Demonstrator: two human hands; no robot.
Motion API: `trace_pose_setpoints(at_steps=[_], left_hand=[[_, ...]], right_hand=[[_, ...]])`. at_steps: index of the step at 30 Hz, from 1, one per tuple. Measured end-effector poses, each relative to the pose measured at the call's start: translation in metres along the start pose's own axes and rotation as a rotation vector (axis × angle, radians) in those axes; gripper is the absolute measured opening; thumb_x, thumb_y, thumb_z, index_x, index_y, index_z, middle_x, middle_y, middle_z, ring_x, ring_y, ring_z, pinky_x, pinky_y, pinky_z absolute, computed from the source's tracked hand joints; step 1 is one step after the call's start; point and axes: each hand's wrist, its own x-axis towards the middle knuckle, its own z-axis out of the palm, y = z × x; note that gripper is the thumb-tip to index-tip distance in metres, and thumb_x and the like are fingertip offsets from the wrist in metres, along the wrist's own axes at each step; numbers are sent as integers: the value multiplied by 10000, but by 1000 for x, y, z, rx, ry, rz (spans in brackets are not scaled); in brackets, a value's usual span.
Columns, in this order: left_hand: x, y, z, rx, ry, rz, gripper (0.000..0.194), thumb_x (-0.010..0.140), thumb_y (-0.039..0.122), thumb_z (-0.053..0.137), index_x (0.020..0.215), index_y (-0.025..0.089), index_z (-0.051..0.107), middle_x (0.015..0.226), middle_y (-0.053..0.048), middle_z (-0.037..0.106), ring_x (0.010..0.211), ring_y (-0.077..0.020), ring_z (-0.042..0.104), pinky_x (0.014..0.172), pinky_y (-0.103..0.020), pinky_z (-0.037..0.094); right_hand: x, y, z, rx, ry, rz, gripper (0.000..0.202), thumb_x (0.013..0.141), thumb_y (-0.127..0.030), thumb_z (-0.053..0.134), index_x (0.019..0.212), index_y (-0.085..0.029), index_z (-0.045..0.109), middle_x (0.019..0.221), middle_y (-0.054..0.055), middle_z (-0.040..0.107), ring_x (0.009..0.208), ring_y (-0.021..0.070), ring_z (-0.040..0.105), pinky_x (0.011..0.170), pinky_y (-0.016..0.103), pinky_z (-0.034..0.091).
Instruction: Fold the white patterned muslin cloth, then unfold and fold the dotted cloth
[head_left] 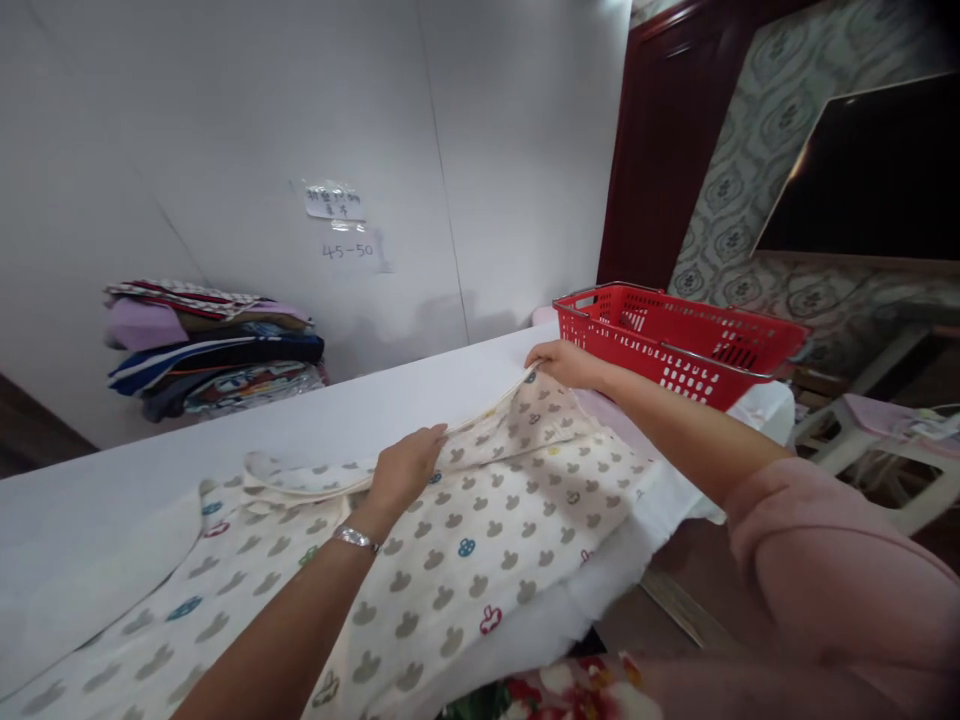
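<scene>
A cream cloth item (480,510) with grey mushroom-like prints and a few coloured ones is spread over the white table, its bound edge lifted. It looks like a baby's garment or sleep sack, but I cannot tell which. My left hand (409,465), with a silver bracelet on the wrist, grips the bound edge near the middle. Farther right, my right hand (562,362) pinches the same edge close to the basket and holds it raised. Between the two hands the edge runs fairly straight. The cloth's left part lies flat and runs out of view at the bottom left.
A red plastic basket (675,335) with metal handles stands at the table's right end. Folded clothes (217,350) are stacked against the white wall at left. The white tabletop (337,410) meets the wall. A pale stool (877,440) is on the right, below a dark screen (870,180).
</scene>
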Motion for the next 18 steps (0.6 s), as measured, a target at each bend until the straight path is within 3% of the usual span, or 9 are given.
trace_pose_setpoints(at_steps=[3, 6, 9, 12, 15, 18], left_hand=[[10, 15, -4, -138, -15, -49, 462, 843, 454, 448, 1253, 243, 469, 1108, -62, 625, 886, -200, 606, 717, -288, 467], [23, 49, -7, -334, -28, -21, 571, 782, 496, 527, 1287, 249, 430, 1189, -62, 580, 837, -179, 601, 713, -279, 458], [32, 83, -5, -471, 30, -66, 403, 769, 451, 551, 1109, 235, 567, 992, -18, 646, 820, -172, 584, 680, -254, 431], [31, 98, 2, -611, 60, -202, 260, 804, 408, 495, 897, 209, 635, 727, 20, 632, 669, -141, 555, 587, -229, 394], [20, 99, 8, -739, 41, -211, 258, 813, 394, 484, 834, 203, 657, 680, 29, 623, 649, -132, 544, 594, -223, 394], [6, 96, 8, -789, 42, -205, 243, 801, 382, 512, 853, 209, 675, 751, 22, 659, 712, -143, 566, 646, -228, 413]], right_hand=[[-1, -15, 4, 35, -77, -51, 261, 739, -53, 438, 825, -161, 660, 760, -5, 651, 688, 106, 580, 658, 211, 441], [-6, -35, 15, 34, -176, -185, 259, 759, -49, 444, 859, -162, 655, 835, 13, 666, 796, 124, 589, 735, 235, 437], [-18, -53, 28, -44, -236, -298, 246, 775, -56, 451, 868, -167, 650, 836, 22, 663, 792, 138, 581, 741, 263, 436], [-31, -56, 34, -49, -194, -381, 194, 770, -72, 489, 851, -157, 643, 875, 42, 646, 831, 150, 569, 773, 286, 435], [-42, -30, 30, 180, -182, -306, 180, 778, -157, 541, 937, -160, 625, 936, 45, 646, 865, 143, 586, 782, 281, 459], [-53, 27, 17, 358, -83, -85, 258, 776, -215, 541, 1020, -160, 605, 996, 52, 658, 914, 150, 608, 819, 307, 476]])
